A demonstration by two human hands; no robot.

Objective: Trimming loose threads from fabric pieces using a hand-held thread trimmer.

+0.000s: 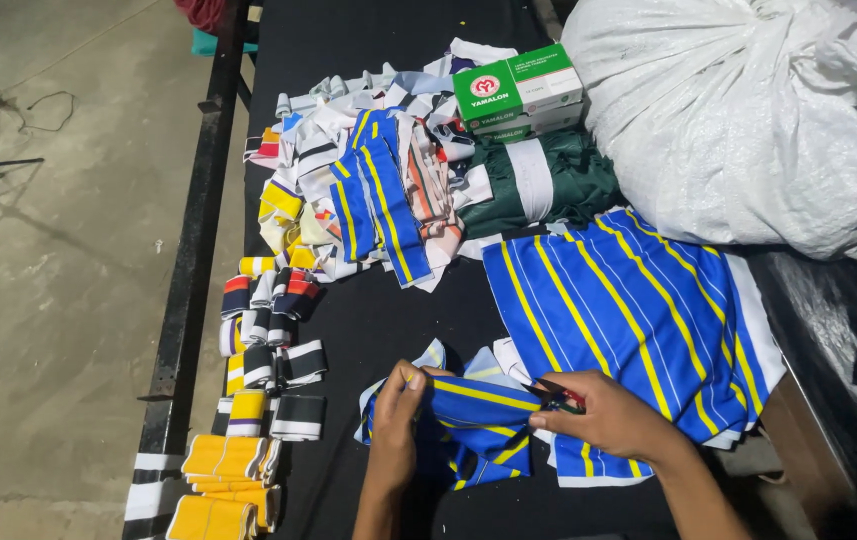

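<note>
While black table (368, 330) sits beside concrete floor (58, 300), left hand (395, 425) pinches striped fabric (478, 405); right hand (603, 415) closed on scissors (553, 393).

The light is artificial and fairly even, falling from above and somewhat in front, bright on the white sack (748, 110), whose folds nearly wash out. The black bench (388, 340) swallows detail, and its right edge sinks into deep shadow. The floor (48, 300) is duller, with soft grey patches. Colours on the blue striped cloth (638, 310) look saturated. Focus is sharp in the middle; the hands (608, 415) are slightly soft. Straight edges bow mildly near the frame's sides.
</note>
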